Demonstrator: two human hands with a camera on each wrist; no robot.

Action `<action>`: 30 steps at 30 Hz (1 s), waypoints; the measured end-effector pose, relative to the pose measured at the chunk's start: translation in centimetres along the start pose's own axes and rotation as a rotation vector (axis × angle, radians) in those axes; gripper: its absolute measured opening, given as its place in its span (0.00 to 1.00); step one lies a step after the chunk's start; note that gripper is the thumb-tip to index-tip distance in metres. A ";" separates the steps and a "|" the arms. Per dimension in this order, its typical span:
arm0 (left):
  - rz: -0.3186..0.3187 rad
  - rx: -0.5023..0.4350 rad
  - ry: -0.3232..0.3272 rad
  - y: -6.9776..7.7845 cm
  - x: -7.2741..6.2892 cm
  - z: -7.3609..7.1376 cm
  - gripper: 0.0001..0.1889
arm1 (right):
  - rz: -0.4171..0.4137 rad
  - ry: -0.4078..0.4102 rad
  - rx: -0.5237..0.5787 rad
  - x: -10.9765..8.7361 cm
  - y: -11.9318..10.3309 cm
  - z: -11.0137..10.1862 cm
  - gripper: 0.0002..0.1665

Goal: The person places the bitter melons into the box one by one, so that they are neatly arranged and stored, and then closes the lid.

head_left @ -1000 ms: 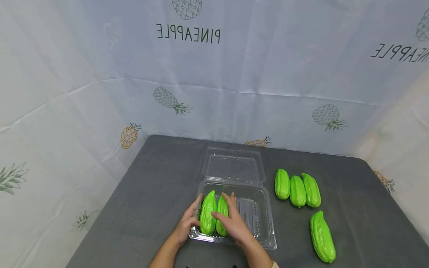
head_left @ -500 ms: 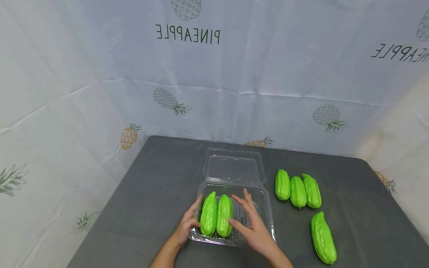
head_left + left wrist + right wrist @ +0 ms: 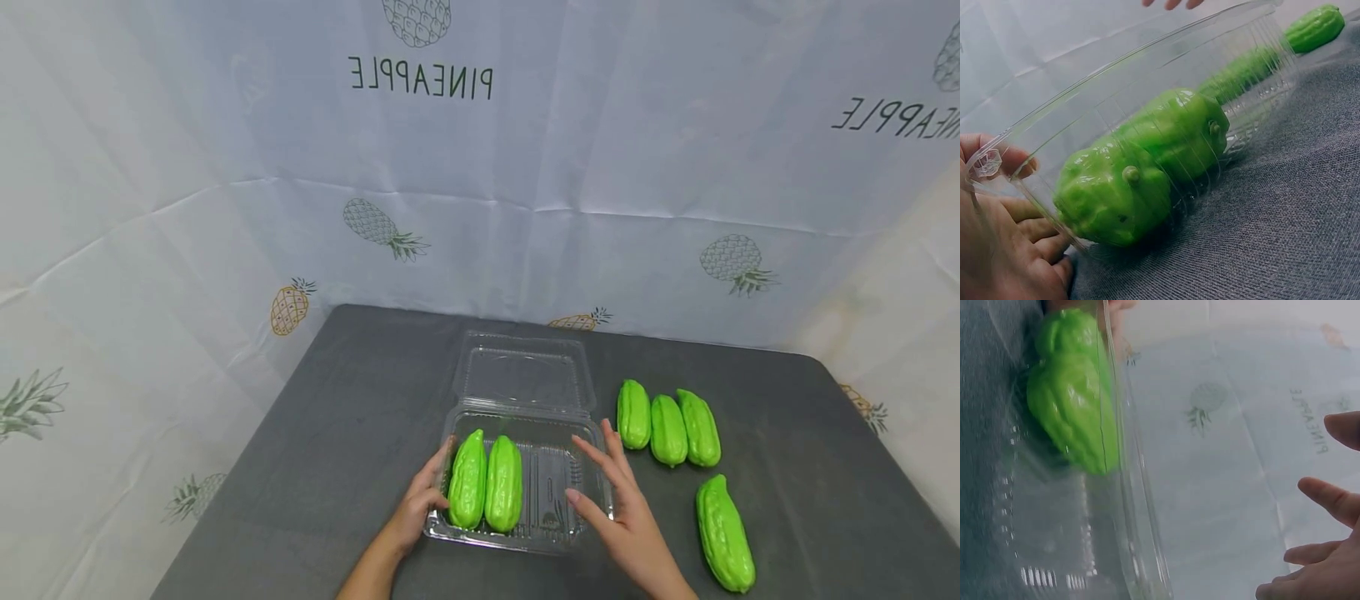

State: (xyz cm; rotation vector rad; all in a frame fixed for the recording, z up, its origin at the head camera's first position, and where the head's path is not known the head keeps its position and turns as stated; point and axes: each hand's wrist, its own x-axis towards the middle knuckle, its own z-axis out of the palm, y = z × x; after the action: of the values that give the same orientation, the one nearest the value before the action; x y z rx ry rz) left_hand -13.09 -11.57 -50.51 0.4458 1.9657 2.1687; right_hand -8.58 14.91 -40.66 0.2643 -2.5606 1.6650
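Note:
A clear plastic clamshell box (image 3: 555, 542) lies on the dark table with its lid (image 3: 525, 371) folded back. Two bright green bitter melons (image 3: 504, 483) lie side by side in its left half. At the left wall, my left hand (image 3: 414, 504) grips the rim; in the left wrist view its thumb (image 3: 1019, 161) laps over the edge and the other fingers stay outside. My right hand (image 3: 618, 508) hovers over the box's right side, fingers spread, holding nothing. The right wrist view shows those spread fingers (image 3: 1329, 500) apart from the box.
Right of the box, three more bitter melons (image 3: 668, 429) lie in a row on the table (image 3: 352, 400). One single bitter melon (image 3: 725, 533) lies nearer the front right. A pineapple-print curtain (image 3: 525, 167) hangs behind the table.
My right hand has let go of the second bitter melon in the box and moved right, over the box's right wall. My left hand has stayed at the left rim.

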 end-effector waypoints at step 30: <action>-0.085 0.043 0.050 0.4 0.2 0.3 0.44 | 0.301 0.286 -0.294 -0.2 5.3 -8.0 0.43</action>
State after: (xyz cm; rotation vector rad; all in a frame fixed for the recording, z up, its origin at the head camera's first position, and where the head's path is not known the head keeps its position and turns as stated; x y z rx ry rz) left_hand -13.14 -11.26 -50.07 0.3109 2.0224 2.1087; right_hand -9.59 24.36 -42.18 -0.3672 -2.6639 1.2561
